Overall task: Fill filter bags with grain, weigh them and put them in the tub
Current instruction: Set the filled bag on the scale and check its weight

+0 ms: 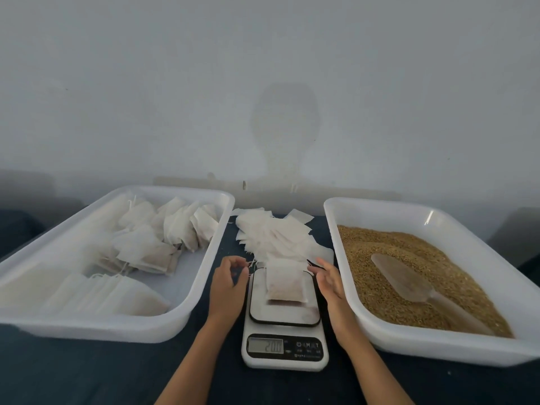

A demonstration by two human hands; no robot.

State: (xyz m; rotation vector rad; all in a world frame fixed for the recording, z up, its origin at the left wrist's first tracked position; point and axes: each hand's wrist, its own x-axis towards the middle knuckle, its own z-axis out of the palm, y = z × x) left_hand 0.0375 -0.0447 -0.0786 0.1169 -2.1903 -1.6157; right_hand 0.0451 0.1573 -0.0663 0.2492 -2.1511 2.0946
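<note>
A filled filter bag [285, 283] lies flat on the plate of the kitchen scale [285, 331], which stands on the dark table [87, 372] between two white tubs. The left hand [229, 283] hovers just left of the scale, fingers loosely curled with the bag's strings at their tips, while the right hand [328, 280] hovers just right of it with fingers relaxed and apart, holding nothing. The left tub [122, 327] holds filled bags, the right tub [409, 340] holds grain [380, 290] with a clear scoop [409, 283], and a heap of empty bags [274, 235] lies behind the scale.
</note>
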